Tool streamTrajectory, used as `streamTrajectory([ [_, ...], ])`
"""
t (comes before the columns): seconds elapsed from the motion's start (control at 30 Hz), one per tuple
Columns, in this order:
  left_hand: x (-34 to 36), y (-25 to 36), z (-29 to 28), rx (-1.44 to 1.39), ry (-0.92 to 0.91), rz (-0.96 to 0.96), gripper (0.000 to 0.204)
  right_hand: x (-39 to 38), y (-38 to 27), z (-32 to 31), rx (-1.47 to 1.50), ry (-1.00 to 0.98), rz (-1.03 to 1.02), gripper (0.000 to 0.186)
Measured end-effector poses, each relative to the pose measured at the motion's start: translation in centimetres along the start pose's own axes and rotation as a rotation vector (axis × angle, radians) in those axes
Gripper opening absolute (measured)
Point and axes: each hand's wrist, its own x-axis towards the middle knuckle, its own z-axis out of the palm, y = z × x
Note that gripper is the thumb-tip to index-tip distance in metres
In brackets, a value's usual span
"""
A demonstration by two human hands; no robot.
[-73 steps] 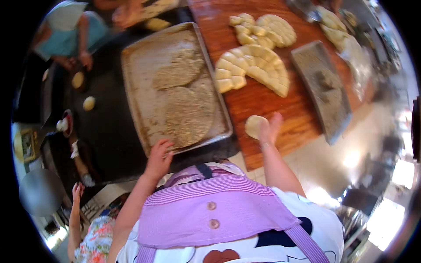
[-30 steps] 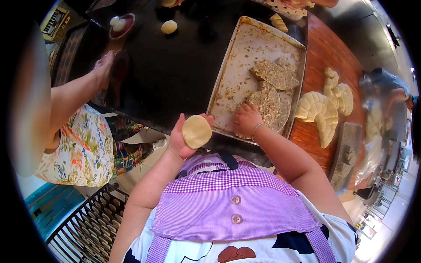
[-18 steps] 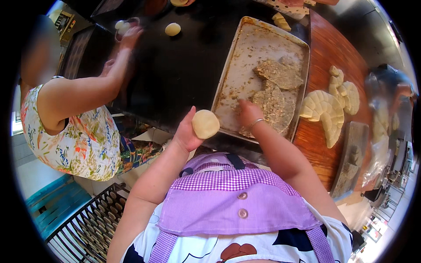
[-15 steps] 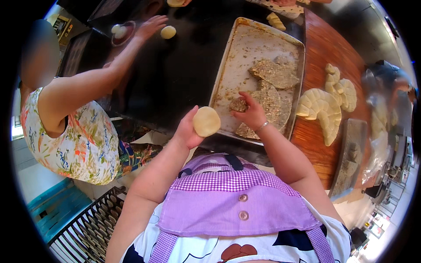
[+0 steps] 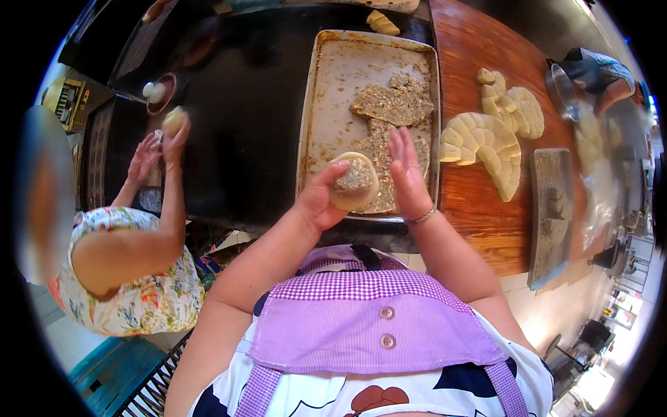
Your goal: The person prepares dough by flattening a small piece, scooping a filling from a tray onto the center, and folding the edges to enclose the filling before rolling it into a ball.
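In my left hand [image 5: 321, 201], fingers and thumb hold a round, flat dough wrapper [image 5: 370, 196] from its left side. A lump of grainy brown filling [image 5: 355, 176] rests on the middle of the wrapper. My right hand [image 5: 410, 182] is just right of it, fingers stretched upward and palm turned toward the dough, holding nothing. Beneath both hands lies a large metal tray [image 5: 332, 76] with an oily, crumb-strewn bottom. Flattened slabs of the same nutty filling [image 5: 394, 104] cover its right part; my hands hide some of them.
Sliced dough pieces [image 5: 486, 142] lie on the wooden tabletop [image 5: 462, 42] at right, beside a long grey metal piece [image 5: 551, 215]. A small dough piece [image 5: 383, 23] sits beyond the tray. At left, a co-worker's hands [image 5: 163, 149] hold dough over the dark table [image 5: 243, 104].
The lump of filling has gone from my right hand onto the wrapper. My left hand moved right, over the tray, and my right fingers opened. The co-worker's hands drew back with dough.
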Motion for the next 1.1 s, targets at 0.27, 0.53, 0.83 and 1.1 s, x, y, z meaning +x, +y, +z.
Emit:
streamTrajectory([
  [0.27, 2.8, -1.0, 1.6, 0.063, 0.171, 0.094, 0.030, -0.5, 2.4, 2.2, 0.733, 0.033, 0.476, 0.067],
  [0.53, 3.2, -4.0, 2.1, 0.338, 0.269, 0.545, 0.023, -0.4, 2.1, 3.9, 0.574, 0.234, 0.149, 0.028],
  [0.83, 3.8, -1.9, 4.1, 0.128, -0.007, 0.472, 0.035, 2.1, -0.2, 2.0, 0.843, 0.122, 0.216, 0.034],
  [1.1, 4.4, -4.2, 5.0, 0.696, 0.267, 0.831, 0.032, 1.2, 0.9, 3.1, 0.363, 0.236, -0.089, 0.022],
])
